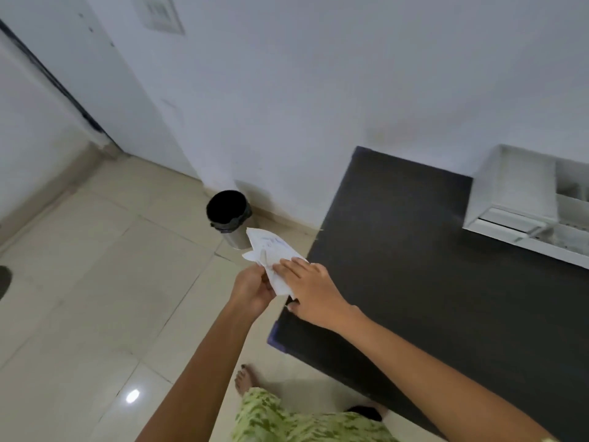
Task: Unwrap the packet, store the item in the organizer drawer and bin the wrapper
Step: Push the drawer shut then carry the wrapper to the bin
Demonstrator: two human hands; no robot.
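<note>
Between our two sets of fingers sits the white wrapper (271, 250), crumpled and fanned upward past the fingertips. Our left hand (251, 288) is curled shut on its lower edge from below, while our right hand (309, 285) lies over its near side, fingers together and flattened against the paper, thumb tucked under; we cannot tell whether that thumb pinches the paper or only rests on it.

Beyond the fingertips, down on the tiled floor (95, 282), stands the bin (228, 215), its black liner open. Well off to the right of our right hand, on the dark table (398, 250), is the white organizer (522, 205). Whether the item is already inside it, or hidden in the paper, we cannot see.

We judge the risks as these: light paper released from this height could drift and miss the bin's narrow mouth; and if the item is in the folds, it would be binned too. Loose scraps could also slip from under the flat right hand.
</note>
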